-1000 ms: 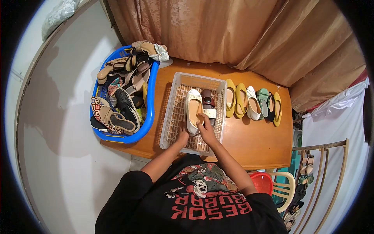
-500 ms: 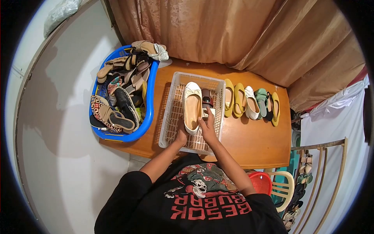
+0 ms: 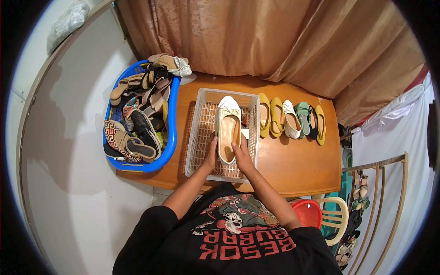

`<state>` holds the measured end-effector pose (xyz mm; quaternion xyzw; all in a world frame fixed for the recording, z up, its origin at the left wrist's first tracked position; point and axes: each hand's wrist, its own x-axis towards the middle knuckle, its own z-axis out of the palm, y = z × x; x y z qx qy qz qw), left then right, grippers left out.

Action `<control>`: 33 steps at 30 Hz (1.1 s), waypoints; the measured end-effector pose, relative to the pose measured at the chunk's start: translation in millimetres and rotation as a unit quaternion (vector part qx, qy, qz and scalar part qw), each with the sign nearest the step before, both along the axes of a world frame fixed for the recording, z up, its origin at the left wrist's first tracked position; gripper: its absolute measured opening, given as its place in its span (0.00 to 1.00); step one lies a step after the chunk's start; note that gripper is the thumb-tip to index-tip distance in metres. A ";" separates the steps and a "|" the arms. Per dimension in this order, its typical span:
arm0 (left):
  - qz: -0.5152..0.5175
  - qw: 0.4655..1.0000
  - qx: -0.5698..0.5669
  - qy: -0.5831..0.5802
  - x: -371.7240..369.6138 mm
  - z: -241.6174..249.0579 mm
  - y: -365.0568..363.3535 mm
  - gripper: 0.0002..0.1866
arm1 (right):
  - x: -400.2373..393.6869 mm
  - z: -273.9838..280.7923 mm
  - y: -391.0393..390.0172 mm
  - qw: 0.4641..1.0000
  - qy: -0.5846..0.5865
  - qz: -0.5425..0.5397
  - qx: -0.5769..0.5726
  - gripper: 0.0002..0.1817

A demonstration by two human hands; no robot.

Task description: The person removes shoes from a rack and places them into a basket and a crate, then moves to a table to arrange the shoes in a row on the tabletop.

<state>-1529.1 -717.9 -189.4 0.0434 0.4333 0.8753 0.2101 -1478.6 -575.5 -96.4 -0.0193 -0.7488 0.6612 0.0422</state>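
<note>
A white ballet flat (image 3: 228,120) with a small bow and tan insole is held over the white plastic basket (image 3: 195,133), toe pointing away from me. My right hand (image 3: 243,156) grips its heel end from the right, thumb at the inner rim. Along the shoe's left side, my left hand (image 3: 211,152) is closed against it, its fingers partly hidden. Behind the shoe, a dark red and brown item (image 3: 244,120) shows in the basket, mostly covered. A small white piece (image 3: 245,133) is visible beside my right fingers.
A blue laundry basket (image 3: 172,137) heaped with shoes stands at the left. Right of the white basket, mustard flats (image 3: 264,114), a white shoe (image 3: 292,120) and green sandal (image 3: 303,120) form a row. A red basin (image 3: 307,213), chair (image 3: 339,219) and wooden rack (image 3: 380,169) stand lower right.
The white flat has turned slightly and now covers more of the brown item. My right fingers have moved lower alongside its heel. The whole view has shifted a little.
</note>
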 end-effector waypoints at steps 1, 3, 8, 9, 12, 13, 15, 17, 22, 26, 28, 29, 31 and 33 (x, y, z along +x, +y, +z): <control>-0.006 1.000 0.003 -0.002 -0.1 -1.3 1.6 0.29 | 0.1 -0.1 1.2 1.000 -0.005 -0.008 -0.018 0.32; -0.013 1.000 -0.004 -0.010 4.6 -3.9 6.1 0.30 | 2.4 2.7 3.8 0.999 -0.010 -0.021 -0.030 0.33; -0.040 0.999 0.008 -0.036 12.9 -18.1 28.0 0.30 | 19.6 11.4 16.2 0.997 0.050 -0.053 -0.010 0.35; -0.047 0.998 0.003 -0.029 14.2 -20.9 36.1 0.30 | 25.1 13.0 19.3 0.996 0.052 -0.074 0.005 0.35; -0.079 0.996 -0.036 -0.005 23.2 8.1 62.4 0.31 | 38.8 14.7 39.2 0.992 0.048 -0.112 -0.030 0.35; -0.095 0.994 -0.059 0.011 25.3 22.0 70.3 0.33 | 43.3 21.4 45.8 0.990 0.048 -0.123 -0.041 0.36; -0.105 0.990 -0.077 0.054 31.5 64.9 90.9 0.35 | 51.6 25.3 62.0 0.987 0.047 -0.154 -0.026 0.36; -0.114 0.984 -0.092 0.101 34.3 76.1 111.8 0.38 | 59.7 33.1 78.1 0.975 0.085 -0.201 -0.042 0.39; -0.167 0.955 -0.160 0.188 48.6 53.6 159.4 0.42 | 83.2 45.7 115.8 0.962 0.093 -0.244 -0.087 0.38; -0.212 0.962 -0.107 0.137 63.7 61.0 192.3 0.40 | 96.3 34.5 147.4 0.950 0.089 -0.283 -0.100 0.38; -0.211 0.953 -0.115 0.184 62.9 70.3 207.2 0.38 | 109.8 25.5 160.4 0.950 0.074 -0.289 -0.093 0.37; -0.212 0.952 -0.118 0.188 63.8 69.0 214.2 0.38 | 115.0 20.6 166.3 0.950 0.068 -0.291 -0.091 0.37; -0.251 0.942 -0.160 0.156 72.1 53.7 224.9 0.39 | 122.3 10.7 180.5 0.950 0.056 -0.295 -0.086 0.35; -0.281 0.939 -0.144 0.135 79.0 38.8 237.1 0.42 | 135.3 0.3 195.3 0.951 0.039 -0.296 -0.085 0.34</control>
